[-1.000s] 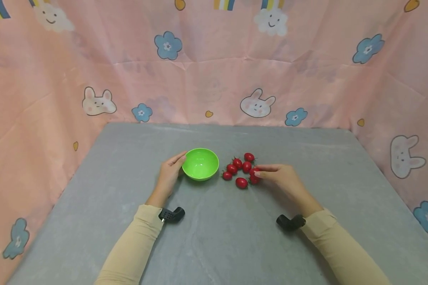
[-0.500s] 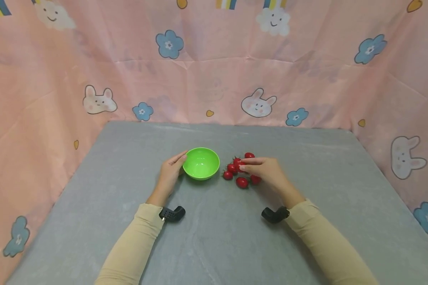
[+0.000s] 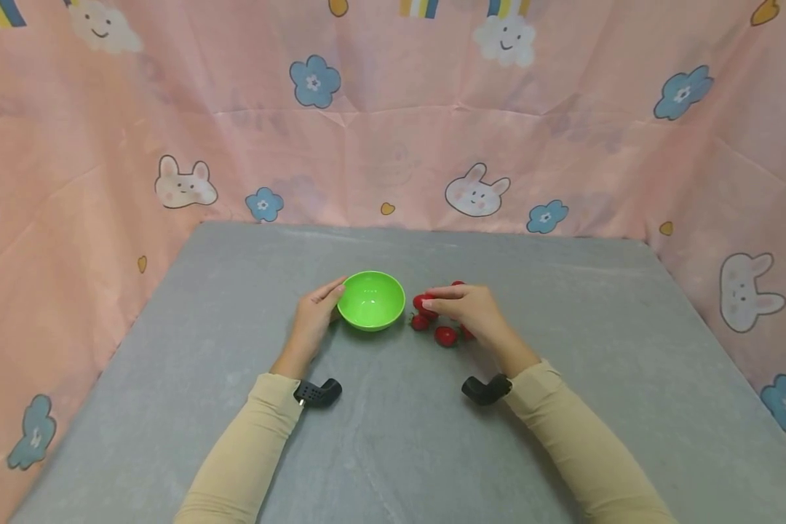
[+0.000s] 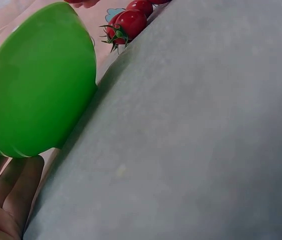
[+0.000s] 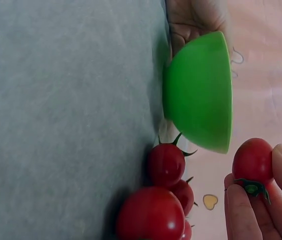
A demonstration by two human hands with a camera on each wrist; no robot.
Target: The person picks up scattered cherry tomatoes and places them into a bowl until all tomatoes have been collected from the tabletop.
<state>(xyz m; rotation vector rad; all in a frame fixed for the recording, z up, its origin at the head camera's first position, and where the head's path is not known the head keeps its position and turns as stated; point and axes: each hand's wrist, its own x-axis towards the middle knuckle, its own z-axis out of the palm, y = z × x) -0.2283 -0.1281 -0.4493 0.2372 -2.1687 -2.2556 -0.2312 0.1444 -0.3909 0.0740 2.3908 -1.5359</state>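
My left hand (image 3: pixel 311 320) holds the left side of a green bowl (image 3: pixel 370 309), thumb by the rim. In the left wrist view, fingertips (image 4: pixel 28 172) meet the bowl's outer wall. The bowl stands upright on the table, and no food shows inside. Between thumb and fingers, my right hand (image 3: pixel 477 314) pinches a red cherry tomato (image 5: pixel 252 161) with a green stem cap, held up to the right of the bowl. Below that hand lie several more cherry tomatoes (image 3: pixel 446 336), some hidden behind it. One loose tomato (image 5: pixel 166 164) lies close beside the bowl.
The grey table (image 3: pixel 380 437) reaches back to a pink curtain (image 3: pixel 393 131) printed with rabbits, flowers and clouds. Each wrist wears a black camera mount, seen on the left (image 3: pixel 319 393) and on the right (image 3: pixel 486 390).
My right hand has lifted a cherry tomato from the right of the group and moved it left toward the bowl. The left hand and the bowl have stayed in place.
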